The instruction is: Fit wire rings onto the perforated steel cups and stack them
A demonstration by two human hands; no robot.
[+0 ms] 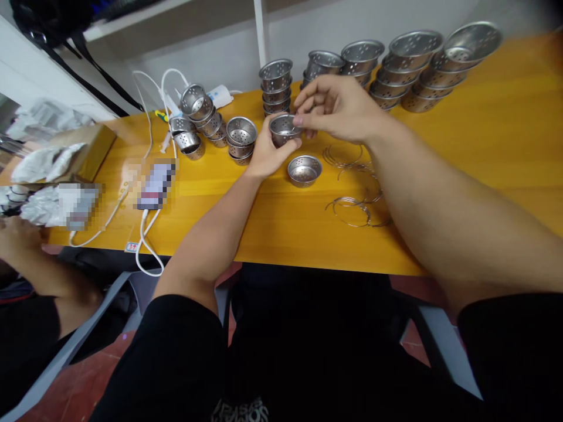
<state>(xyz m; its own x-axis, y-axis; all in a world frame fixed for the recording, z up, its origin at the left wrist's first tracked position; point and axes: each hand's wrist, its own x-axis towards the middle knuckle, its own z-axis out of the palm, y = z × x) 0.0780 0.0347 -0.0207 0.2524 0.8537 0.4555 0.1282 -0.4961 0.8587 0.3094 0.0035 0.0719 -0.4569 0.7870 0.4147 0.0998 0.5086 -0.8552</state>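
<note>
My left hand (pixel 264 153) grips a small perforated metal cup (pixel 284 129) from its left side, above the yellow table (pixel 281 228). My right hand (pixel 336 108) hovers over the cup's rim, with thumb and forefinger pinched at a thin wire I can barely make out. Just below the held cup, a second perforated cup (pixel 304 170) sits on the table. Loose wire rings (pixel 352 208) lie to its right, under my right forearm.
Stacks of small metal cups (pixel 276 85) and wider perforated bowls (pixel 413 67) line the table's back edge; more cups (pixel 197 123) lie tipped at left. A phone (pixel 156 184) with white cables sits at left. Another person's hand (pixel 17 237) shows at far left by crumpled wrappers (pixel 39 167).
</note>
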